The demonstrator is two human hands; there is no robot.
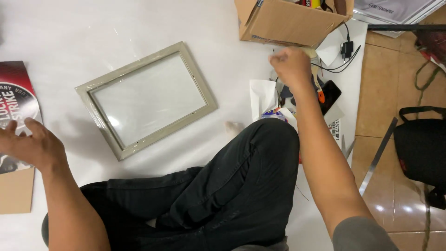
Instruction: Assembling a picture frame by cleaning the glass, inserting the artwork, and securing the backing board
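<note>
Here the person sits cross-legged on a white sheet (74, 37), black trousers (223, 186) filling the lower middle of the view. The left hand (30, 146), at about nine o'clock, hangs open with fingers loosely spread and holds nothing; it hovers over the edge of a dark printed poster (14, 100) that lies on a piece of brown cardboard (16, 190). The right hand (291, 65), up toward one o'clock, is closed in a loose fist around the pale handle of a tool (312, 56), probably a brush; how firm the grip is cannot be told. That hand sits just below an open cardboard box (288, 21) at twelve o'clock and above a small heap of clutter: a white paper bag (262, 95), an orange-tipped tool (320, 95) and a black phone (331, 95). Between the two hands, at about eleven o'clock from the knees, a grey-beige picture frame (146, 100) with its glass pane lies flat and tilted on the sheet, touched by neither hand. A black charger (347, 49) with its cable rests near the box, and a black bag (420, 146) stands on the tiled floor at three o'clock.
</note>
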